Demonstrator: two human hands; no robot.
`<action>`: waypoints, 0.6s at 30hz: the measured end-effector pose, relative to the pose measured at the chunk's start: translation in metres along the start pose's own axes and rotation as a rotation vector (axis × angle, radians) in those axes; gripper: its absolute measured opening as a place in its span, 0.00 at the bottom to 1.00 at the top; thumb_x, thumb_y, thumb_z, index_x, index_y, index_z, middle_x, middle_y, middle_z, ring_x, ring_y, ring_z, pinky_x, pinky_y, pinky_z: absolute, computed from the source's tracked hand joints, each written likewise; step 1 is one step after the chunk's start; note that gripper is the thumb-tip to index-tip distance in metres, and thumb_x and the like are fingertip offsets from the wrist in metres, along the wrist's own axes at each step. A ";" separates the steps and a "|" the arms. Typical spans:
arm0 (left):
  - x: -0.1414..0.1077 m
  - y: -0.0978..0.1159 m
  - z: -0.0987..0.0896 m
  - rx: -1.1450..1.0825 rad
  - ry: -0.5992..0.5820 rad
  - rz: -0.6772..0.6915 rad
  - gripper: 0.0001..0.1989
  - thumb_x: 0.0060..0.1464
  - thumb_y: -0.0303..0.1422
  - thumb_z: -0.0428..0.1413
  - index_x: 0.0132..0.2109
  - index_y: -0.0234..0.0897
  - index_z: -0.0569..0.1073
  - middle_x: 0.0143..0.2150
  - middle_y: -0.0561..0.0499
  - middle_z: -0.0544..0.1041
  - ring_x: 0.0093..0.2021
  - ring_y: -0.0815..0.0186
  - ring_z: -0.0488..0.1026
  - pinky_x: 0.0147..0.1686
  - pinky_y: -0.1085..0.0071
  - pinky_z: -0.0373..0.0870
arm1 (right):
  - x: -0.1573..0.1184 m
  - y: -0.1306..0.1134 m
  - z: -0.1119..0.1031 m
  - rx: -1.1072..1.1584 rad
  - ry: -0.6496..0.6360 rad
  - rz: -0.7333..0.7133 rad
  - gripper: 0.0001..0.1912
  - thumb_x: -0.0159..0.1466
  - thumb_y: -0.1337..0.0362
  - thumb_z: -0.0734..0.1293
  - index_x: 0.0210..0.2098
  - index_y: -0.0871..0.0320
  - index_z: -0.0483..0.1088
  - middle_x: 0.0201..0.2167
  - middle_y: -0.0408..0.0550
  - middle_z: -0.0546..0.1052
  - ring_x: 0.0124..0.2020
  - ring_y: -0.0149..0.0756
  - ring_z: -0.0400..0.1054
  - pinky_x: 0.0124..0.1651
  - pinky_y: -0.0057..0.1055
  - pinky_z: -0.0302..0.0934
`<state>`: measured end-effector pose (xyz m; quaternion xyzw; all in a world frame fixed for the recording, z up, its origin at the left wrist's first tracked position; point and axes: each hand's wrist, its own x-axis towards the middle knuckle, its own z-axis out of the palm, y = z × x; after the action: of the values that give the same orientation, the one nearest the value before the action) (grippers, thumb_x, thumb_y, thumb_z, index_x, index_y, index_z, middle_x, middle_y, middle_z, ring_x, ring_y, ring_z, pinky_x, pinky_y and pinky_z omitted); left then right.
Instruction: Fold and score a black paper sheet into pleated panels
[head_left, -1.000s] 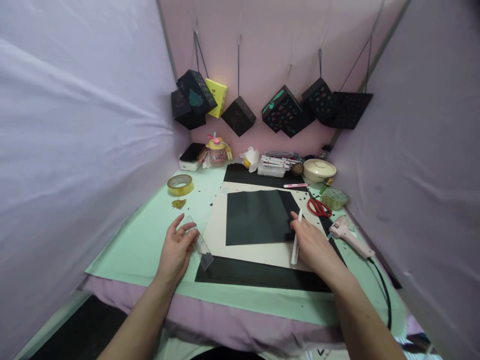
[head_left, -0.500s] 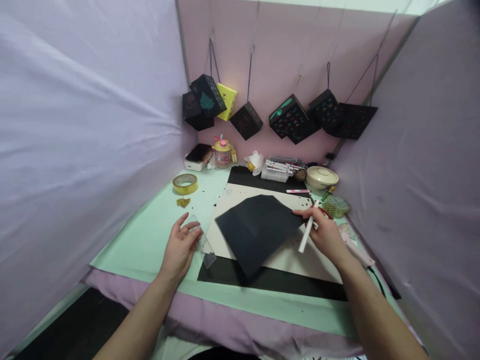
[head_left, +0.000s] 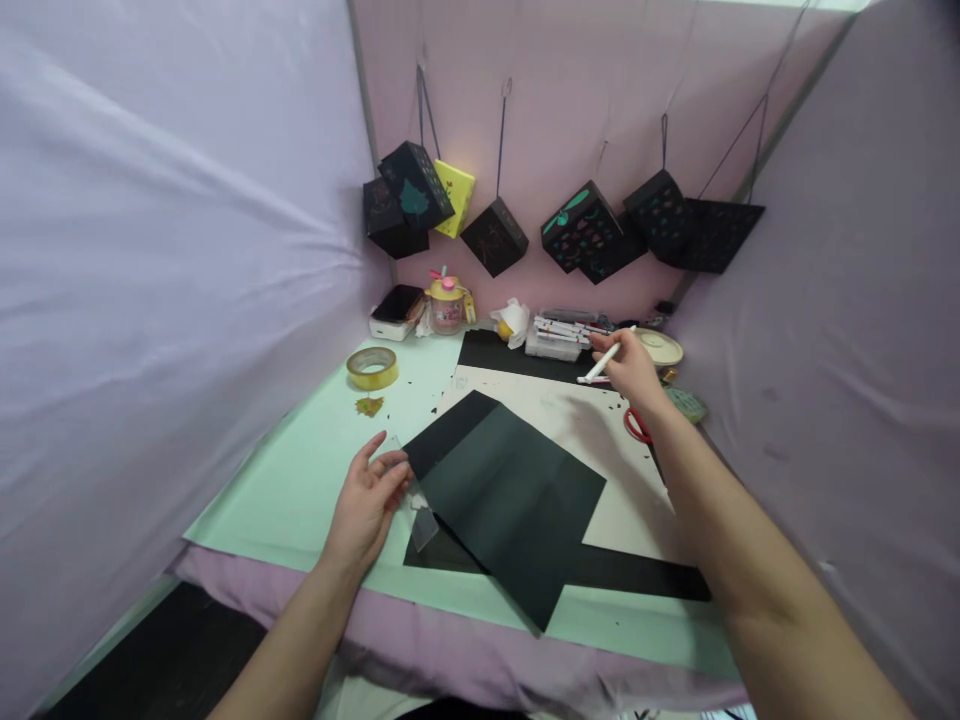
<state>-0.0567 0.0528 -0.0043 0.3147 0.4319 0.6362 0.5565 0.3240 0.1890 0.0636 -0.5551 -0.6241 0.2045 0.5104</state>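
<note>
My left hand [head_left: 369, 495] is closed with fingertips on a clear plastic ruler [head_left: 420, 503], beside the left corner of a folded black sheet of paper [head_left: 517, 490]. Whether those fingers also pinch the paper, I cannot tell. That sheet lies askew over a white board [head_left: 630, 520], one corner reaching past the front of the black strip below. My right hand [head_left: 630, 368] grips a white pen [head_left: 606, 362] and hovers near the back right, by a clear box of white pens [head_left: 556, 342]. Under its wrist are red-handled scissors [head_left: 637, 424].
A roll of yellow tape [head_left: 373, 369] and a dry leaf [head_left: 370, 406] lie on the left. Behind stand a yellow-lidded jar [head_left: 447, 305], crumpled white tissue [head_left: 516, 318] and a cream lidded bowl [head_left: 661, 347]. Black decorated boxes [head_left: 495, 238] hang along the pink back wall.
The black sheet has come down to the left and nearer me, out of my right hand. My right hand has moved away toward the pen box with the white pen. The left hand barely shifts.
</note>
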 end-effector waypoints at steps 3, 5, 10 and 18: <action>-0.003 0.001 0.004 0.045 -0.043 -0.010 0.32 0.43 0.31 0.67 0.56 0.41 0.68 0.39 0.53 0.73 0.33 0.73 0.69 0.33 0.78 0.67 | -0.040 -0.007 -0.013 0.040 -0.057 0.032 0.14 0.57 0.59 0.68 0.33 0.52 0.57 0.48 0.54 0.77 0.51 0.43 0.71 0.50 0.43 0.66; -0.011 0.002 0.006 0.068 -0.072 -0.022 0.28 0.43 0.31 0.67 0.54 0.41 0.70 0.39 0.53 0.72 0.33 0.73 0.68 0.33 0.78 0.66 | -0.074 -0.017 -0.021 0.072 -0.183 0.048 0.15 0.57 0.57 0.70 0.32 0.52 0.58 0.49 0.54 0.77 0.53 0.44 0.70 0.53 0.45 0.64; -0.053 0.012 -0.001 0.209 -0.437 -0.306 0.23 0.48 0.31 0.64 0.53 0.42 0.72 0.38 0.50 0.73 0.29 0.73 0.65 0.29 0.75 0.62 | -0.126 -0.029 -0.033 0.171 -0.303 0.169 0.21 0.55 0.50 0.72 0.31 0.54 0.58 0.46 0.56 0.78 0.52 0.48 0.71 0.52 0.47 0.65; -0.081 0.021 0.002 0.314 -0.667 -0.678 0.26 0.45 0.28 0.65 0.53 0.47 0.74 0.54 0.46 0.71 0.27 0.75 0.63 0.27 0.74 0.57 | -0.124 -0.007 -0.020 0.223 -0.275 0.191 0.20 0.56 0.49 0.72 0.32 0.54 0.61 0.41 0.53 0.80 0.44 0.43 0.74 0.48 0.42 0.66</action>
<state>-0.0493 -0.0262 0.0220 0.4229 0.3990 0.2115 0.7857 0.3209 0.0690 0.0259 -0.5189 -0.6059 0.3935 0.4570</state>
